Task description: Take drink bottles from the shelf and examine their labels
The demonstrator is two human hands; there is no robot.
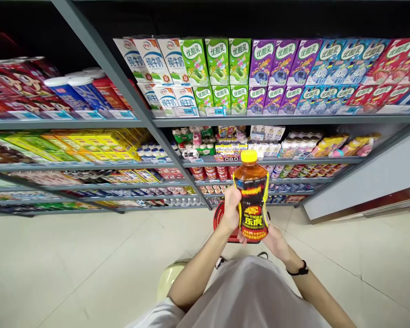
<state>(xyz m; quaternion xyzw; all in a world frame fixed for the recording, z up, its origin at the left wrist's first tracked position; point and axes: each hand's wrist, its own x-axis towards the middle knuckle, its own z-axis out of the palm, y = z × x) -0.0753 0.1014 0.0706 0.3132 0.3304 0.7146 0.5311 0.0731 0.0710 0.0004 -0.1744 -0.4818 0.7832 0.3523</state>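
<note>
In front of my body is an upright plastic drink bottle [252, 205] with a yellow cap, amber liquid and a black, yellow and red label. My left hand [231, 208] grips its left side, fingers wrapped behind it. Near the base on the right, my right hand [276, 243] also holds the bottle; most of those fingers are hidden behind it. A dark band circles the right wrist. Below and behind the bottle, a red plastic basket [219, 216] is partly covered by it and my hands.
Shelving spans the view, with a grey shelf edge [280, 120] under stacked drink cartons [239, 61]. Lower shelves hold bottle packs and cans. Canisters [89, 93] stand at left. A pale panel [372, 168] borders the right. A pale green rounded object [171, 278] sits on the tiled floor [99, 255].
</note>
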